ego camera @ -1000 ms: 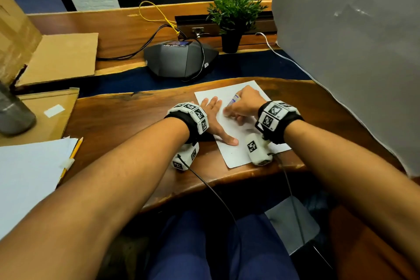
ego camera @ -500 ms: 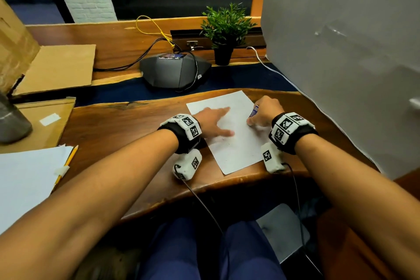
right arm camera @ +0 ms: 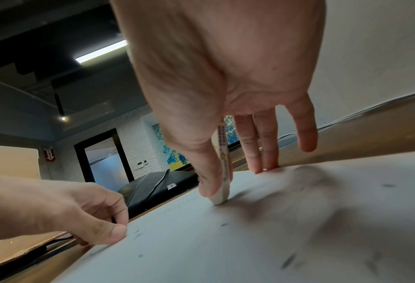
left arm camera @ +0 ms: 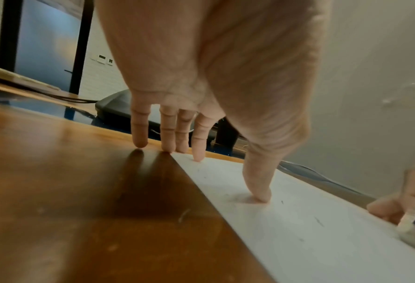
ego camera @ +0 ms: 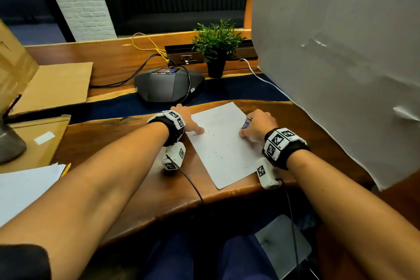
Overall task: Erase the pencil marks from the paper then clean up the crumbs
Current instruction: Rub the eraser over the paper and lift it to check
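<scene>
A white sheet of paper [ego camera: 223,143] lies on the wooden desk [ego camera: 113,143], strewn with dark eraser crumbs [ego camera: 219,155]. My left hand [ego camera: 191,124] presses the sheet's left edge with straight fingers; its thumb [left arm camera: 258,183] and some fingertips rest on the paper [left arm camera: 310,229]. My right hand [ego camera: 255,126] pinches a white eraser in a blue sleeve [ego camera: 246,123] at the sheet's right edge. In the right wrist view the eraser [right arm camera: 222,183] stands tip-down on the paper [right arm camera: 274,239], held between thumb and forefinger.
A black conference phone [ego camera: 169,85] with cables and a potted plant [ego camera: 217,49] stand behind the paper. A grey-white board [ego camera: 341,52] rises on the right. Cardboard [ego camera: 54,85], a paper stack with a pencil [ego camera: 66,168] and a grey cup [ego camera: 10,145] sit left.
My right hand with the eraser has slid from the sheet's middle to its right edge. The left hand has shifted to the left edge, and crumbs now show between them.
</scene>
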The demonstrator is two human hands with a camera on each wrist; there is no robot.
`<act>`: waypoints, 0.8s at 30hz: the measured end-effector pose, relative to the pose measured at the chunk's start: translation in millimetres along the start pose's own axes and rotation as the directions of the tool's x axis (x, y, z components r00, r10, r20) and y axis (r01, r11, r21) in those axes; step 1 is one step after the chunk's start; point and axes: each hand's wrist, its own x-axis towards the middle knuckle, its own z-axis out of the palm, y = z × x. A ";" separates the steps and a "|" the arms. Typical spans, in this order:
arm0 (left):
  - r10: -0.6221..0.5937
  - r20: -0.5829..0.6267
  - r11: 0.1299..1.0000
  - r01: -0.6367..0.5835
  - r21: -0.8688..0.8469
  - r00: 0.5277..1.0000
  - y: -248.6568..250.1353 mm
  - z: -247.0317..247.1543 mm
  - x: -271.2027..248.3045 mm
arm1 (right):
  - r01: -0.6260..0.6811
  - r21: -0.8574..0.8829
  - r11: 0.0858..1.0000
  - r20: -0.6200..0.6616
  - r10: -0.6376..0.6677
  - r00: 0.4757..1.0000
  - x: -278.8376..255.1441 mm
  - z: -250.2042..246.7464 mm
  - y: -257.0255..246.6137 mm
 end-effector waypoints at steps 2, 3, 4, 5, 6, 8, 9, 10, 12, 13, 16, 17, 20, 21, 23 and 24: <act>-0.006 -0.009 1.000 0.006 -0.020 1.000 4.0 1.5 3.6 | -0.002 0.002 1.000 -0.007 0.002 1.000 -0.2 -0.2 2.0; -0.025 -0.015 0.999 0.024 -0.036 1.000 5.1 2.5 4.0 | -0.005 0.006 1.000 -0.005 0.006 1.000 -0.2 0.2 2.5; -0.046 -0.021 0.998 0.044 -0.050 0.999 5.2 2.7 3.2 | -0.005 0.010 1.000 -0.005 0.006 1.000 0.5 0.8 3.0; -0.063 -0.024 0.996 0.062 -0.059 0.998 4.8 2.1 2.7 | -0.004 0.011 1.000 -0.004 0.004 1.000 0.2 0.7 2.6; -0.074 -0.022 0.995 0.073 -0.067 0.997 4.6 0.4 1.9 | -0.002 0.011 1.000 -0.004 0.002 1.000 0.4 0.6 2.7; -0.070 -0.006 0.992 0.069 -0.105 0.998 4.0 -2.8 -0.3 | 0.001 0.007 1.000 -0.001 -0.001 1.000 0.2 0.7 2.9; -0.058 0.000 0.990 0.057 -0.126 0.998 4.0 -3.7 -1.1 | 0.003 0.005 1.000 -0.004 -0.003 1.000 -0.4 0.2 3.0; -0.047 0.004 0.988 0.047 -0.146 0.999 4.1 -4.8 -2.3 | 0.004 0.002 1.000 -0.006 -0.004 1.000 -0.6 -0.2 3.1; -0.031 0.001 0.983 0.031 -0.183 1.000 4.4 -6.7 -6.9 | 0.006 -0.002 1.000 -0.006 -0.006 1.000 -0.2 -0.4 2.2; -0.034 -0.002 0.979 0.032 -0.203 0.999 4.9 -6.2 -8.5 | 0.005 -0.007 1.000 -0.001 -0.005 1.000 0.0 -0.1 1.9; -0.010 0.001 0.971 0.010 -0.239 1.000 8.8 -5.7 -10.9 | 0.002 -0.018 1.000 0.001 -0.002 1.000 3.0 0.2 2.4; -0.003 0.003 0.963 0.004 -0.270 1.000 9.9 -4.5 -9.7 | 0.002 -0.017 1.000 -0.001 -0.002 1.000 3.4 0.2 2.4; -0.037 -0.027 0.899 0.021 -0.438 0.999 8.7 -6.1 -8.5 | 0.000 -0.008 1.000 -0.007 0.000 1.000 7.1 1.5 3.3; -0.051 -0.029 0.854 0.028 -0.520 0.998 7.2 -6.0 -6.8 | -0.005 -0.005 1.000 -0.008 0.004 1.000 8.2 2.9 4.4; -0.074 -0.026 0.724 0.036 -0.689 0.997 3.2 -7.3 -4.5 | -0.008 0.003 1.000 -0.018 0.008 1.000 11.0 4.6 6.2; -0.095 -0.007 0.622 0.054 -0.781 0.995 0.4 -6.8 -3.9 | -0.008 0.007 1.000 -0.025 0.009 1.000 12.9 5.7 7.2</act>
